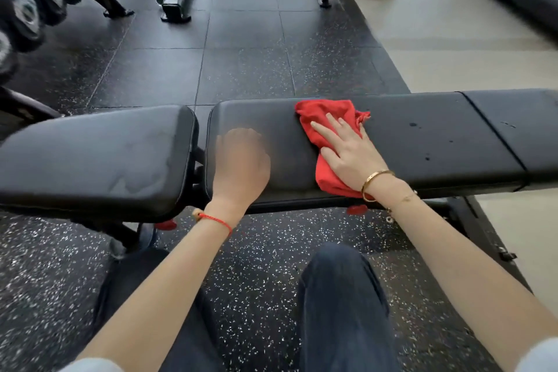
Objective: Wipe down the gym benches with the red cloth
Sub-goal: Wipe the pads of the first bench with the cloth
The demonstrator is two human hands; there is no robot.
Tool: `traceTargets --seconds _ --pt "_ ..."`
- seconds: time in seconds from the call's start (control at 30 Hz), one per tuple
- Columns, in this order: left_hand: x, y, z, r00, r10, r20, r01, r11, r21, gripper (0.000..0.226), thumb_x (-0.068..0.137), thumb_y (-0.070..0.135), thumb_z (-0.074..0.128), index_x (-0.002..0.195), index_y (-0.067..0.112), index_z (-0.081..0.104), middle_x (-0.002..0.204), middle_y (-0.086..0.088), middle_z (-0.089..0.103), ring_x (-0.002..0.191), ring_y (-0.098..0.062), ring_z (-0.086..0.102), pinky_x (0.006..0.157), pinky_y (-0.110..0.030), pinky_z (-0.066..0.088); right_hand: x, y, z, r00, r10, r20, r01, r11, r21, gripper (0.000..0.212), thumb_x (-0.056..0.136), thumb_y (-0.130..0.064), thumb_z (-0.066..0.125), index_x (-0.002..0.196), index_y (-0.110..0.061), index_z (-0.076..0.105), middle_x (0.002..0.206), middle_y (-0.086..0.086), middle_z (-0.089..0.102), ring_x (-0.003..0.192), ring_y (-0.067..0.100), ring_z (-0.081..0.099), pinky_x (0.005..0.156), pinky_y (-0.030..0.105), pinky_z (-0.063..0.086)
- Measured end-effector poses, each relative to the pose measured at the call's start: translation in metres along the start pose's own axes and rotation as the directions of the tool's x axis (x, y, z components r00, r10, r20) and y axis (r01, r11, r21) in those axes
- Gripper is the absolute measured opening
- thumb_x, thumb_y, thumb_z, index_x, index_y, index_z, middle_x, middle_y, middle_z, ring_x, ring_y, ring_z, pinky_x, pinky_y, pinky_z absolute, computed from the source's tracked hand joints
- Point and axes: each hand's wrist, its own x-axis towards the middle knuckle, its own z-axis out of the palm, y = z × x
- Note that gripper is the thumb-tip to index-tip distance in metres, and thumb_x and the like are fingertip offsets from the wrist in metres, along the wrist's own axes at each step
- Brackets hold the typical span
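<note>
Two bare hands are over the long black padded gym bench [422,136]. The right hand [350,151] lies flat, fingers straight, pressing the crumpled red cloth [320,118] on the middle pad. The left hand [241,160] is blurry, so I cannot tell its shape. Wiping is going on; next, I think, the cloth should slide toward the dark wet spots [413,125] on the right.

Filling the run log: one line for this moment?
right hand flat on cloth | left hand blurred, over bench | drops right of cloth unwiped
</note>
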Motion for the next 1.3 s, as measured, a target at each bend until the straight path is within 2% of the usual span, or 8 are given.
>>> traceTargets --seconds 0.13,0.33,0.47,0.6,0.77,0.93,1.13,1.3 --pt "0.001 0.003 0.0 1.0 -0.004 -0.005 0.005 1.0 0.014 0.031 0.09 0.022 0.05 0.118 0.011 0.057 0.122 -0.007 0.058 0.123 -0.029 0.047 0.11 -0.049 0.032 0.045 0.027 -0.012 0.98 0.198 0.036 -0.196 0.98 -0.034 0.054 0.099 -0.034 0.032 0.15 -0.037 0.017 0.162 0.001 0.003 0.149 0.023 0.005 0.119 0.049 -0.005" --pt "0.0 0.004 0.001 0.999 -0.001 -0.033 0.001 1.0 0.003 0.039 0.09 0.019 0.053 0.127 0.011 0.058 0.128 -0.007 0.057 0.125 -0.029 0.048 0.111 -0.051 0.033 0.038 -0.022 0.002 0.996 -0.071 0.051 0.073 0.997 -0.029 0.055 0.098 -0.035 0.032 0.151 -0.038 0.015 0.162 0.0 0.002 0.149 0.023 0.002 0.119 0.048 -0.005" --pt "-0.001 0.003 0.002 0.999 -0.002 -0.036 0.002 1.0 0.003 0.037 0.091 0.019 0.054 0.126 0.01 0.06 0.129 -0.008 0.057 0.125 -0.028 0.047 0.112 -0.051 0.033 -0.003 -0.011 -0.001 0.984 -0.175 0.032 0.176 0.984 -0.029 0.056 0.098 -0.037 0.032 0.151 -0.04 0.014 0.162 -0.002 0.004 0.149 0.02 0.004 0.12 0.045 -0.005" --pt "-0.001 0.003 0.002 0.999 -0.001 -0.045 0.001 1.0 0.007 0.036 0.091 0.02 0.054 0.126 0.011 0.06 0.128 -0.008 0.057 0.125 -0.027 0.047 0.112 -0.049 0.033 -0.011 0.032 -0.009 0.997 -0.08 0.014 0.08 0.997 -0.004 0.055 0.098 -0.038 0.034 0.15 -0.042 0.016 0.161 -0.004 0.006 0.149 0.019 0.006 0.12 0.044 -0.004" --pt "-0.001 0.006 0.001 0.997 0.003 -0.075 -0.003 1.0 0.0 0.034 0.09 0.021 0.057 0.123 0.012 0.062 0.126 -0.006 0.059 0.122 -0.025 0.049 0.111 -0.042 0.035 0.05 0.058 -0.018 0.993 0.109 0.055 -0.107 0.993 -0.043 0.055 0.098 -0.036 0.031 0.151 -0.036 0.016 0.162 0.002 0.002 0.149 0.024 0.004 0.119 0.049 -0.006" --pt "0.0 0.003 0.001 0.996 0.006 -0.085 -0.006 1.0 -0.006 0.034 0.089 0.022 0.057 0.122 0.014 0.063 0.124 -0.003 0.06 0.12 -0.024 0.05 0.111 -0.041 0.035 0.068 0.006 -0.004 0.997 -0.038 0.072 0.041 0.998 -0.039 0.056 0.097 -0.036 0.03 0.151 -0.036 0.014 0.162 0.004 0.001 0.149 0.027 0.003 0.118 0.049 -0.006" --pt "-0.002 0.002 -0.001 0.997 0.013 -0.077 -0.013 1.0 -0.009 0.036 0.09 0.02 0.056 0.124 0.014 0.063 0.126 -0.004 0.061 0.121 -0.025 0.051 0.111 -0.041 0.036 0.01 -0.016 0.001 0.979 -0.197 0.046 0.197 0.98 -0.015 0.057 0.097 -0.037 0.031 0.151 -0.038 0.013 0.162 0.0 0.004 0.149 0.022 0.004 0.12 0.044 -0.006" --pt "-0.003 -0.003 0.002 0.996 0.029 -0.081 -0.03 0.999 -0.01 0.036 0.09 0.022 0.055 0.124 0.014 0.063 0.126 -0.005 0.061 0.121 -0.024 0.051 0.11 -0.043 0.037 -0.009 0.034 -0.007 0.999 -0.048 0.003 0.048 0.999 0.011 0.054 0.098 -0.037 0.033 0.15 -0.042 0.017 0.161 -0.004 0.007 0.149 0.018 0.007 0.12 0.043 -0.004"
